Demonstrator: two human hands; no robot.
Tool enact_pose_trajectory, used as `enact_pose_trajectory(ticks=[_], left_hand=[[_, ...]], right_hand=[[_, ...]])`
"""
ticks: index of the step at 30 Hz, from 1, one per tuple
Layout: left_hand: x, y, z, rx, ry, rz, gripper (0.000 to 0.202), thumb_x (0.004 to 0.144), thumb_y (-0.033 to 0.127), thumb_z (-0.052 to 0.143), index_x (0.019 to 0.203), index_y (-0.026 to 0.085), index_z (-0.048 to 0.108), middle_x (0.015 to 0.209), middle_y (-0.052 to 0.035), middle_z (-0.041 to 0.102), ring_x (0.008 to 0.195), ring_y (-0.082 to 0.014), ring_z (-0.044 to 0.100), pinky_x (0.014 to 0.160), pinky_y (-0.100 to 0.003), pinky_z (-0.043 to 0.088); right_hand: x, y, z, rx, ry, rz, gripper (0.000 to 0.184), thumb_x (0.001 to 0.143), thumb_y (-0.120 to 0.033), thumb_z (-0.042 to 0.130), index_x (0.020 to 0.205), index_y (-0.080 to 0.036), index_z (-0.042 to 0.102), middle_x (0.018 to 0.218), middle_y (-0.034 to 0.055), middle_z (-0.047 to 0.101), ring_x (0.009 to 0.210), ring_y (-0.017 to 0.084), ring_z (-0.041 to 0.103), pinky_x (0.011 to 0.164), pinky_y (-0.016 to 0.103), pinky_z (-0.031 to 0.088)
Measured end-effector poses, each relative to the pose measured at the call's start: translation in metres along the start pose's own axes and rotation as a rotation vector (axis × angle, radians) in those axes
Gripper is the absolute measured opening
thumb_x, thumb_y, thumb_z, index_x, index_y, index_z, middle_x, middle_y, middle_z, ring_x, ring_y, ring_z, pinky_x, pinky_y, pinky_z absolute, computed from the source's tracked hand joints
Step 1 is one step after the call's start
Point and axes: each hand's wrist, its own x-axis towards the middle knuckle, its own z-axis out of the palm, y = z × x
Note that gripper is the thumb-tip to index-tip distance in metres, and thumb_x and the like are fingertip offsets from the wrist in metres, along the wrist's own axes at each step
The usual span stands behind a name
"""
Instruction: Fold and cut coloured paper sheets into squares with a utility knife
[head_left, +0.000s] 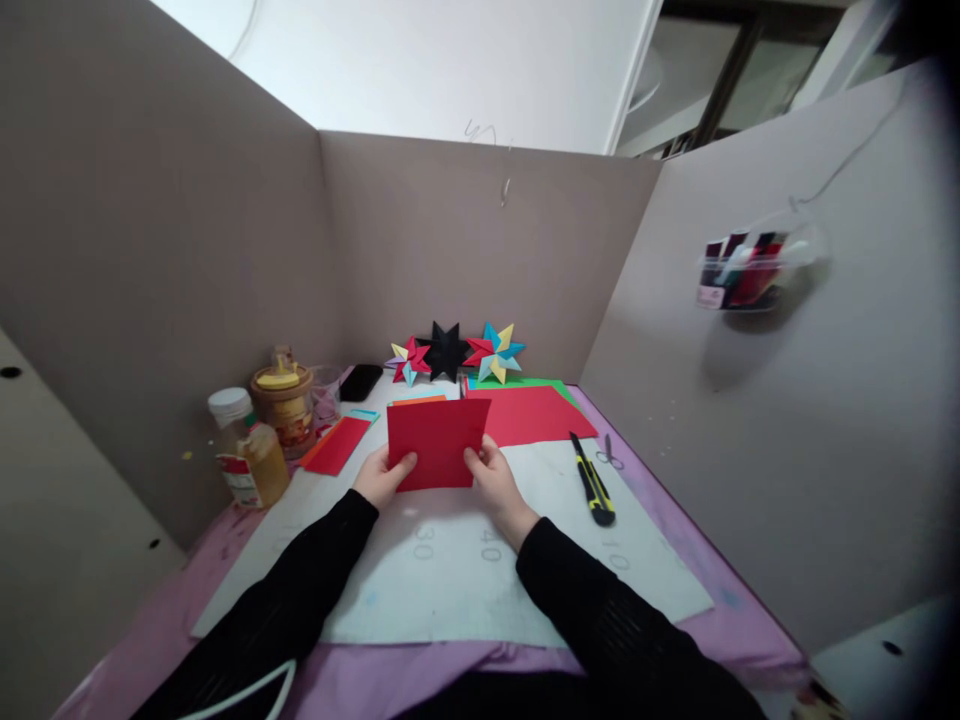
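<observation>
A red sheet of paper (439, 440), roughly rectangular, is held up in front of me above the white work sheet. My left hand (382, 475) pinches its lower left edge, thumb on the near face. At the lower right edge my right hand (495, 480) grips it the same way; the fingers behind the paper are partly hidden. Larger red sheets (540, 412) lie behind it to the right, over a green sheet (561, 387). A yellow and black utility knife (592, 482) rests to the right of my right hand, with small scissors (610, 455) beyond it.
Folded paper stars (448, 350) stand against the back partition. On the left are a glue bottle (253, 455), a brown tub (286, 405), a clear cup (325, 393), a black phone (361, 382) and narrow red strips (337, 446). A clear container (750, 270) hangs on the right wall.
</observation>
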Motion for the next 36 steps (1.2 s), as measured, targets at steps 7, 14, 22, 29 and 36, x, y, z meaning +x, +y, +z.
enact_pose_trajectory(ticks=[7,14,22,29,36], left_hand=[[0.002,0.015,-0.002,-0.139,0.037,0.142,0.042,0.07,0.04,0.068,0.1,0.012,0.06,0.099,-0.0117,0.068,0.09,-0.0248,0.063,0.081,-0.037,0.048],[0.006,0.028,-0.006,-0.155,0.039,0.122,0.037,0.067,0.035,0.071,0.094,0.012,0.063,0.091,-0.0098,0.07,0.084,-0.0221,0.064,0.078,-0.033,0.049],[0.009,0.013,-0.004,-0.119,0.011,0.049,0.043,0.065,0.04,0.072,0.095,0.011,0.064,0.088,-0.0115,0.07,0.083,-0.0261,0.064,0.076,-0.038,0.051],[0.01,0.002,0.001,-0.099,0.019,-0.007,0.054,0.063,0.046,0.072,0.101,0.009,0.062,0.095,-0.014,0.069,0.087,-0.0291,0.064,0.079,-0.041,0.05],[0.008,-0.004,-0.006,-0.022,-0.047,-0.075,0.054,0.056,0.044,0.075,0.096,0.009,0.065,0.095,-0.0142,0.07,0.087,-0.0303,0.064,0.082,-0.043,0.049]], right_hand=[[0.013,-0.022,-0.003,0.0,-0.007,-0.076,0.026,0.078,-0.035,0.059,0.1,-0.022,0.056,0.105,0.0056,0.064,0.095,0.02,0.058,0.087,0.035,0.044],[0.037,-0.035,-0.014,0.052,-0.166,-0.015,0.032,0.068,-0.031,0.07,0.097,-0.019,0.062,0.092,0.0062,0.068,0.086,0.022,0.062,0.08,0.036,0.047],[0.034,-0.021,-0.013,0.028,-0.191,0.058,0.029,0.067,-0.035,0.071,0.089,-0.018,0.067,0.089,0.0062,0.069,0.081,0.022,0.062,0.075,0.037,0.048],[0.027,-0.015,-0.005,0.082,-0.169,0.066,0.027,0.069,-0.032,0.069,0.093,-0.018,0.065,0.093,0.0067,0.068,0.083,0.022,0.062,0.078,0.038,0.048],[0.025,-0.002,-0.019,0.027,-0.192,0.081,0.029,0.068,-0.035,0.07,0.09,-0.018,0.066,0.091,0.0063,0.068,0.081,0.021,0.061,0.078,0.037,0.047]])
